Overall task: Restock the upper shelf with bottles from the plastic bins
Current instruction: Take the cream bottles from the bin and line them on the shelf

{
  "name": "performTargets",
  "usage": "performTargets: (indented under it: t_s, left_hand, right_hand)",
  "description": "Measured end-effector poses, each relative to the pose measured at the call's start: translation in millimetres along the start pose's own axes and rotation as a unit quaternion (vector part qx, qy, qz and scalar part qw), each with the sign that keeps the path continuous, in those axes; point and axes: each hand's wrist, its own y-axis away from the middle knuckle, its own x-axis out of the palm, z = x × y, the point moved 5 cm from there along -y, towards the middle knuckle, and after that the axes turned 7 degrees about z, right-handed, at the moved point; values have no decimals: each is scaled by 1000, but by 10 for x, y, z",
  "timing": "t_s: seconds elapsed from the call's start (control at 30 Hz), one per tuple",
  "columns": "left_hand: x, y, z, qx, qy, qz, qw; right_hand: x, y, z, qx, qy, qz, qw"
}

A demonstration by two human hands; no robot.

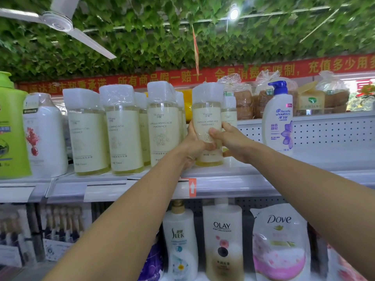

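Note:
A pale yellow bottle (207, 116) with a white cap and a cream "Camellia Amino Acid" label stands upright on the upper shelf (233, 179). My left hand (192, 147) grips its left side and my right hand (231, 140) grips its right side, thumb across the label. To its left stands a row of several matching bottles (123, 130), and one more matching bottle (229, 110) shows behind it. No plastic bin is in view.
A white Head & Shoulders pump bottle (277, 116) stands right of my hands, with bare shelf between. A white bottle (45, 134) and a green bottle (12, 126) stand far left. Slek (180, 244), Olay (223, 240) and Dove (280, 242) products fill the shelf below.

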Motion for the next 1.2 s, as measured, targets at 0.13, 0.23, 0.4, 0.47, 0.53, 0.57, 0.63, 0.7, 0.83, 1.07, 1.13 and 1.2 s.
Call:
performTargets:
  t_s: [0.13,0.23,0.4,0.47,0.53,0.57,0.63,0.7,0.83,1.07,1.13,1.2]
  left_hand:
    - [-21,-72,38,-6,-7,-9,1000]
    - [-21,-75,53,-16,-15,-21,1000]
    - [33,8,0,-35,-131,-34,990]
    - [34,77,-58,-37,-154,-44,986]
    - [20,174,-96,-32,-151,-51,987]
    - [19,247,-128,-27,-145,-52,988]
    - [5,370,-169,-18,-117,-63,991]
    - [-12,485,-204,-3,-78,-92,993]
    - [24,730,-273,53,7,-140,989]
    - [470,1462,-35,57,174,-141,973]
    - [694,1624,103,26,191,-136,972]
    - [916,1774,239,0,214,-139,967]
  right_hand:
    - [12,-43,-15,4,4,-12,1000]
    - [23,-42,-9,16,13,-14,1000]
    - [63,60,97,3,111,-59,992]
    - [30,137,134,-24,143,-94,985]
    - [-31,237,116,-40,157,-129,978]
    - [-49,288,105,-43,160,-142,976]
    - [-54,386,94,-57,164,-159,972]
    - [-32,511,113,-93,162,-178,966]
    - [-20,825,155,-165,137,-207,955]
    - [-134,1671,-5,-178,72,-205,960]
    - [-189,1911,-141,-153,58,-184,969]
    - [-243,2156,-278,-127,47,-169,976]
